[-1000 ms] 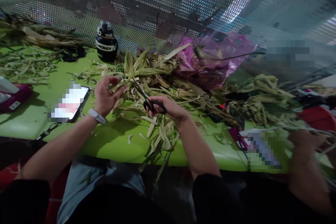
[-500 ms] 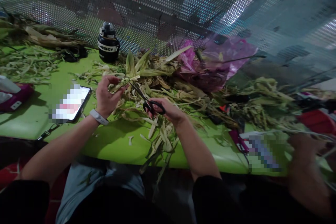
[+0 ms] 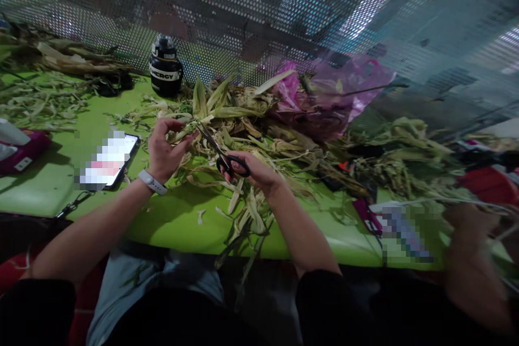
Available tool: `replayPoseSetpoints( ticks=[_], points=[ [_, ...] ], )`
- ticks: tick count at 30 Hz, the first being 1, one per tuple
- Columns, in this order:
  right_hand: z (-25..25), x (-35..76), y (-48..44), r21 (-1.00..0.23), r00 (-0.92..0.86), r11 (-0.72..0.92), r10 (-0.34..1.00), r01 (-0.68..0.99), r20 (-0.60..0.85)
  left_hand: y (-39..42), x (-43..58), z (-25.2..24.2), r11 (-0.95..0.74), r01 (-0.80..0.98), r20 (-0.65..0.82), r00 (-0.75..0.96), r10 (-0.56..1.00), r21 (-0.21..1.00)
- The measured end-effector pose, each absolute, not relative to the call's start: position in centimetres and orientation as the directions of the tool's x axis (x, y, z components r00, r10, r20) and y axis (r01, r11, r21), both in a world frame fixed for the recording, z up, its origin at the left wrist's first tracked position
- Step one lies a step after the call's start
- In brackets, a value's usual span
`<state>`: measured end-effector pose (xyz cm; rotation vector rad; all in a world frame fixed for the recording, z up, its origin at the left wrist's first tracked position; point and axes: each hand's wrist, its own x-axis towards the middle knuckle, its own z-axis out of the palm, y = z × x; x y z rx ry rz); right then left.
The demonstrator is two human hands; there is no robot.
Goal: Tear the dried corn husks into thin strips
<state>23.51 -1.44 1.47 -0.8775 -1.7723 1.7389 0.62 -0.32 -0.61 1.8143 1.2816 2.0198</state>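
Between the thumb and fingers of my left hand (image 3: 167, 146) is the end of a pale green corn husk (image 3: 200, 101), whose leaves fan out away from me. My right hand (image 3: 247, 170) has its fingers through the black handles of a pair of scissors (image 3: 214, 143). The blades point up and left, a little apart, with their tips close to the husk end at my left fingers. Cut strips and loose husks (image 3: 251, 211) lie beneath both hands, some hanging over the table's front edge.
A phone (image 3: 111, 162) lies left of my left wrist. Behind stand a dark bottle (image 3: 165, 73) and a pink plastic bag (image 3: 324, 102) against a perforated metal screen (image 3: 243, 11). Another person's arm (image 3: 470, 248) rests at the right. A purple tissue box (image 3: 28, 146) is far left.
My right hand and the scissors have shifted slightly left, and the blade tips are a little nearer my left fingers. My left hand keeps its hold on the husk.
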Motion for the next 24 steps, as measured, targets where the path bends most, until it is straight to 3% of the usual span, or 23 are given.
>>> replayPoseSetpoints(
  ticks=[14,24],
  points=[
    [2.6,22.1,-2.7,-0.994,-0.64,-0.068,0.761,0.083,-0.106,-0.6,0.6,-0.4,-0.612,0.451,0.751,-0.254,0.61,0.65],
    [1.6,22.6,-2.3,-0.987,-0.64,-0.159,0.756,0.027,-0.139,0.0,0.2,-0.6,-0.611,0.562,0.811,-0.213,0.544,0.557]
  ],
)
